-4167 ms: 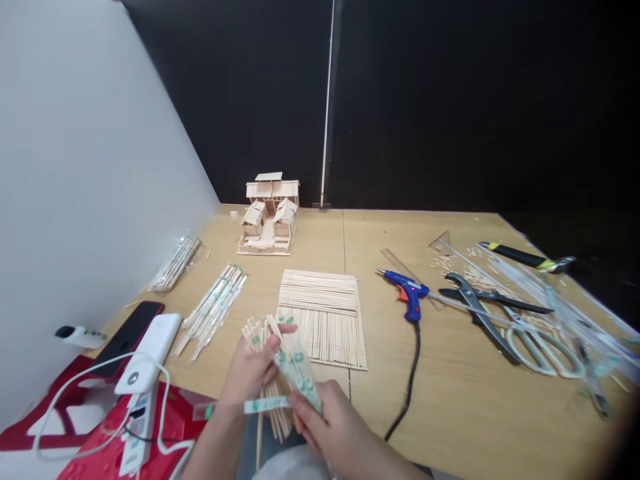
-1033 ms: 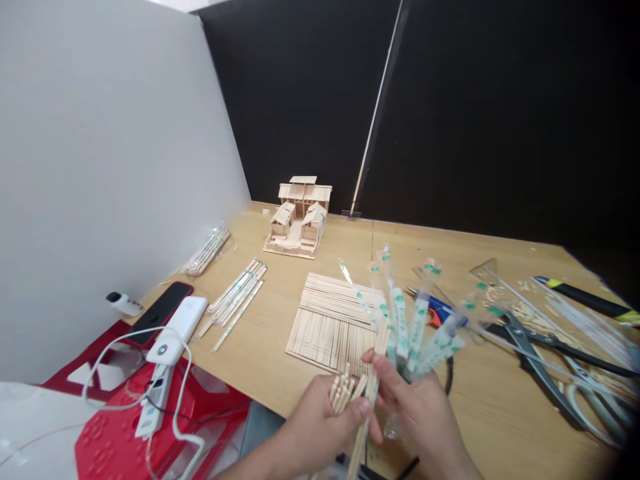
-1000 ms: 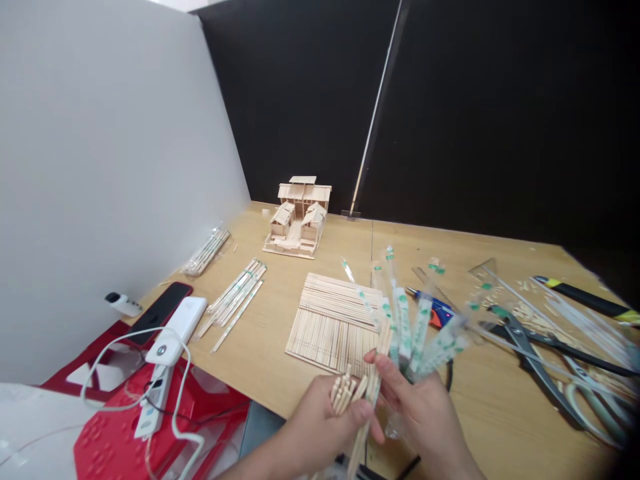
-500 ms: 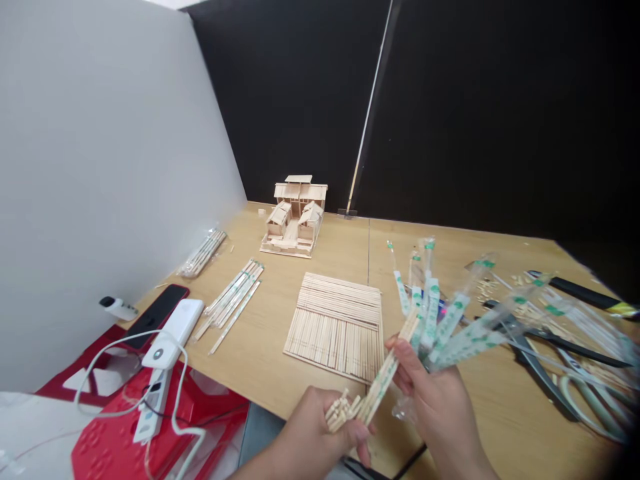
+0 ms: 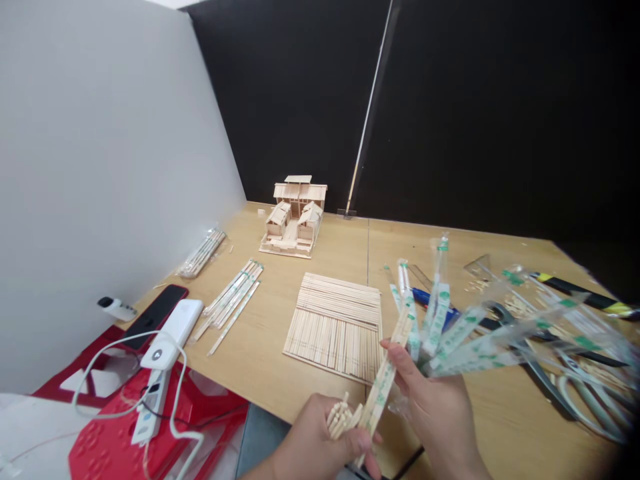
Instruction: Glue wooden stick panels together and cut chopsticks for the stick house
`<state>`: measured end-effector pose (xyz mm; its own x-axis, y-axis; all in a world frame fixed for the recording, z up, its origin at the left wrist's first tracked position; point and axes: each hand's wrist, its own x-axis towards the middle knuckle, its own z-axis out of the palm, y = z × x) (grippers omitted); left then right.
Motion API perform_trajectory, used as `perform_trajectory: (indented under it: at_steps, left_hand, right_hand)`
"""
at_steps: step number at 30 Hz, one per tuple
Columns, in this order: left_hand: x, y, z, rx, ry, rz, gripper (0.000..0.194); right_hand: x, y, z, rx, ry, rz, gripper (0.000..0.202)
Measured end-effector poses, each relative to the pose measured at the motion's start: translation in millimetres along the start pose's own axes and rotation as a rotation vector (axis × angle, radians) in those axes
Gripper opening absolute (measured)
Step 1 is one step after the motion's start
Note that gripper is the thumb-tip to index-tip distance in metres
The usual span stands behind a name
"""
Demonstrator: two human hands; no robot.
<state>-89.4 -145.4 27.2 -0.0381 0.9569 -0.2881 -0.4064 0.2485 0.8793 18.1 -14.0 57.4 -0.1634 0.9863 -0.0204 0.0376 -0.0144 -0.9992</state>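
My left hand is closed around a bundle of bare wooden chopsticks, their ends showing above the fist. Its thumb and fingers also pinch the lower end of a chopstick pair in printed film. Higher up, my right hand grips that same pair between thumb and fingers. Several clear plastic wrappers with green print fan out from my right hand. Just beyond both hands lies a flat panel of wooden sticks on the table.
A wooden house model stands at the back. Wrapped chopsticks lie at left, near a phone, power bank and power strip. Cutters, scissors, a utility knife and stick offcuts are at right.
The wrappers in my right hand have swung and spread, uncovering more of a blue object behind them. Both hands keep their hold; the wrapped pair has shifted slightly down and left.
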Motion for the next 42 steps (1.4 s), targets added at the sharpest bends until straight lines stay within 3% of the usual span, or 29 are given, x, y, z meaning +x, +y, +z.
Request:
perform_trajectory:
  at_steps: [4,10,14,19,25,29,33,38,42]
  left_hand:
    - [1,-3,-0.8,0.028,0.036,0.018,0.053]
    - [3,-12,-3.7,0.081,0.057,0.083,0.057]
    - [4,-19,-5.3,0.098,0.105,0.106,0.062]
    - [3,-8,-8.1,0.097,0.227,0.125,0.060]
    - [1,0,-10.7,0.080,0.277,0.123,0.055]
    - [0,-7,-12.6,0.044,0.250,0.103,0.055]
    - [-1,-7,-15.2,0.132,0.299,0.115,0.054]
    - [0,-6,-15.3,0.145,0.320,0.052,0.058]
    - [-2,-2,-13.2,0.157,0.299,0.100,0.057]
  right_hand:
    - [2,0,0,-0.019,-0.011,0.093,0.047]
    - [3,-10,15,0.109,-0.185,0.174,0.056]
    - [-4,-9,29,0.102,-0.175,0.262,0.053]
    - [-19,-2,45,0.042,-0.140,0.192,0.054]
    - [-48,5,56,0.130,-0.354,0.468,0.060]
    - [-53,14,54,0.179,-0.359,0.456,0.059]
    - [-35,11,49,0.236,-0.465,0.430,0.062]
    - [-11,-2,47,0.263,-0.346,0.262,0.053]
    - [-23,1,50,0.173,-0.445,0.388,0.060]
